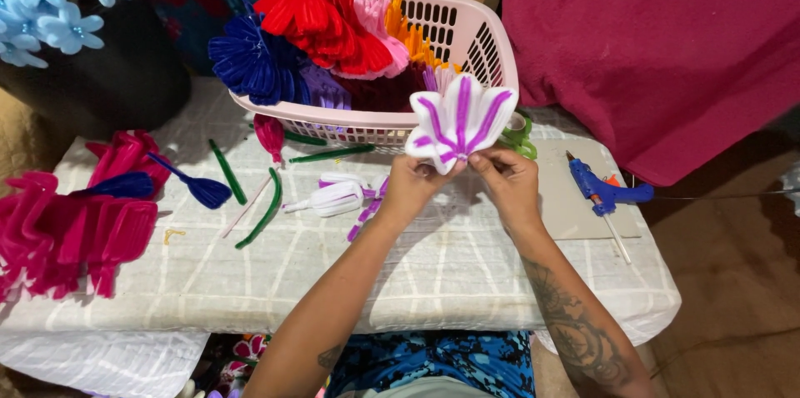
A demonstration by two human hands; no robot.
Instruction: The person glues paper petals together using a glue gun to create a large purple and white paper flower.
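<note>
Two hands pinch a white and purple flower's base.
The left hand (410, 185) and right hand (506, 183) grip the fanned, purple-striped petal flower (458, 121) upright above the table (467, 273).

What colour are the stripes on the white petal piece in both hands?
Purple stripes on the white pipe-cleaner petal piece, head view.

The flower piece (459, 120) is white with purple stripes running along its petals, and more white-and-purple pieces (340, 195) lie on the table (467, 273), whose cover is off-white with a faint pale grid. The basket (467, 35) is pale pink and filled with red, dark blue, pink, orange and purple petal bundles (321, 23). Magenta petals (67, 231) sit beside green stems (267, 210), the glue gun (602, 190) is blue, and the cloth (667, 40) is deep crimson.
</note>
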